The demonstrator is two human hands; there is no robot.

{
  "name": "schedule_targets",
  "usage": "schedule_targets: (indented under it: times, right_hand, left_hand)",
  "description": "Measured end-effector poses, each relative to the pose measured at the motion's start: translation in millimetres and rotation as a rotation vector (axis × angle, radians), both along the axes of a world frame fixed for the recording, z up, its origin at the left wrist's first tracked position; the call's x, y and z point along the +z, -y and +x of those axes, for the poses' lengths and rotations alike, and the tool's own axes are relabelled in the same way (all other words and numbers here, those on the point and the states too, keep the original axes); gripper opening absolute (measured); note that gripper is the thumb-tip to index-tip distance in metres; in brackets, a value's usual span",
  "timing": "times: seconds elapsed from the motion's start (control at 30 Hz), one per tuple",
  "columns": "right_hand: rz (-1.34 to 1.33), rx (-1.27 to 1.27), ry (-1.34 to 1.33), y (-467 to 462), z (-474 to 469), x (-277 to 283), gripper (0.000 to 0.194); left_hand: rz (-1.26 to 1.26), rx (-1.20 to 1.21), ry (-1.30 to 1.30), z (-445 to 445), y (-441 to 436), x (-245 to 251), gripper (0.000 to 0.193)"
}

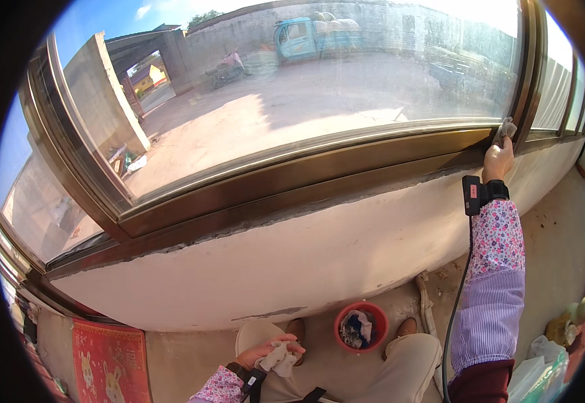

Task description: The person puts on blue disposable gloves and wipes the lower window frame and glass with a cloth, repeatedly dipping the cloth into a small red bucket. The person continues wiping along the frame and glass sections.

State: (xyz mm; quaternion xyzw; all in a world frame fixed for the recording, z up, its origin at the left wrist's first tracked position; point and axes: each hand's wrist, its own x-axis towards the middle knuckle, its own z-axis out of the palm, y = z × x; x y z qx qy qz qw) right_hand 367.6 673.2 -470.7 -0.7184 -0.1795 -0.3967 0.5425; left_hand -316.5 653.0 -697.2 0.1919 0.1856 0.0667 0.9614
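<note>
My right hand (498,157) reaches out to the lower right corner of a large window. It presses a crumpled pale cloth (507,129) against the brown metal window frame (322,174), beside the glass pane (292,95). Over my lap, my left hand (265,352) holds a second whitish cloth (278,358), bunched and hanging from the fingers. Between my feet stands a red plastic bucket (339,340) with several rumpled cloths (358,327) in it, some light and some dark.
Below the window runs a pale plastered wall (272,267). A red patterned mat (111,362) lies at lower left. At right a pipe-like length (426,307) lies on the floor, with plastic bags (539,365) nearby. A black cable (456,312) runs along my right sleeve. Outside, a blue vehicle (297,38) stands in the yard.
</note>
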Motion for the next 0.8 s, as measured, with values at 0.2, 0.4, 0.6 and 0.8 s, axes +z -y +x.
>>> schedule_targets:
  times: [0.2,0.4,0.6,0.8]
  right_hand:
    - [-0.014,0.146,0.045,-28.5,-116.5,-11.6,0.039]
    - [-0.094,0.421,0.259,-33.5,-276.3,-9.7,0.042]
    - [-0.269,0.664,0.575,-44.4,-417.8,-0.8,0.043]
    - [-0.374,0.804,0.839,-66.9,-516.3,4.8,0.038]
  left_hand:
    - [0.096,-0.002,0.027,-4.5,4.1,-1.7,0.053]
    - [0.172,-0.02,0.055,-7.8,6.6,6.0,0.054]
    - [0.247,-0.044,0.143,-7.4,6.7,1.0,0.052]
    - [0.239,-0.014,0.18,-12.0,9.3,-0.8,0.05]
